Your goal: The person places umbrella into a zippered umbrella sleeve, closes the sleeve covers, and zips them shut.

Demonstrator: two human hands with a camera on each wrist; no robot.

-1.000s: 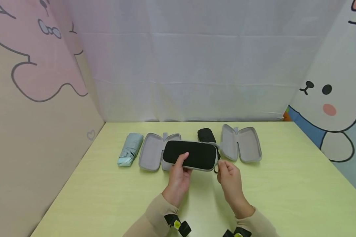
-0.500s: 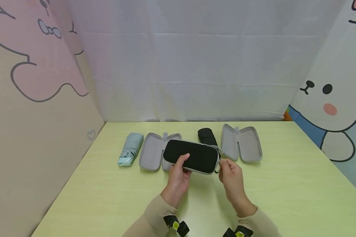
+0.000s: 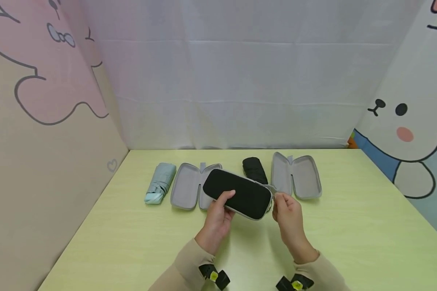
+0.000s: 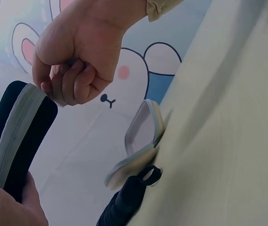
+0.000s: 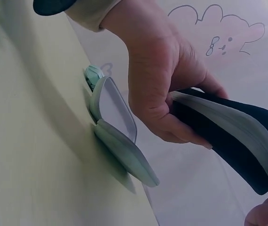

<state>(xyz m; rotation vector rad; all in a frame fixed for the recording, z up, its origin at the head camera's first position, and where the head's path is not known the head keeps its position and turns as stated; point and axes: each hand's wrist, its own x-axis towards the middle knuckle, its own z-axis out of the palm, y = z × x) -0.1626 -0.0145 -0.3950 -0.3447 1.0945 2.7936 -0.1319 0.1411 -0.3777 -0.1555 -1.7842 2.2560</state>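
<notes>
A black zip case (image 3: 238, 194) with a grey zip band is held above the table, tilted down to the right. My left hand (image 3: 218, 220) grips its near long edge, thumb on the black face. At the case's right end my right hand (image 3: 289, 212) pinches the zipper pull with curled fingers, which mostly hide it. A grey strap (image 3: 270, 188) shows by these fingertips. In the left wrist view the right hand (image 4: 77, 56) is right at the case's corner, beside the grey zip band (image 4: 19, 127). The right wrist view shows the left hand (image 5: 162, 80) around the case's other side.
Behind the case lie an open grey case (image 3: 185, 188), partly covered, and another open grey case (image 3: 307, 178) to the right. A folded light-blue umbrella (image 3: 161, 182) is at the left. A folded black umbrella (image 3: 254, 169) lies between the grey cases. A white curtain (image 3: 222, 81) hangs behind the table.
The black case has turned, its right end dropping nearer while its left end rises slightly. My right hand has shifted a little right and upward, still pinching at that end.
</notes>
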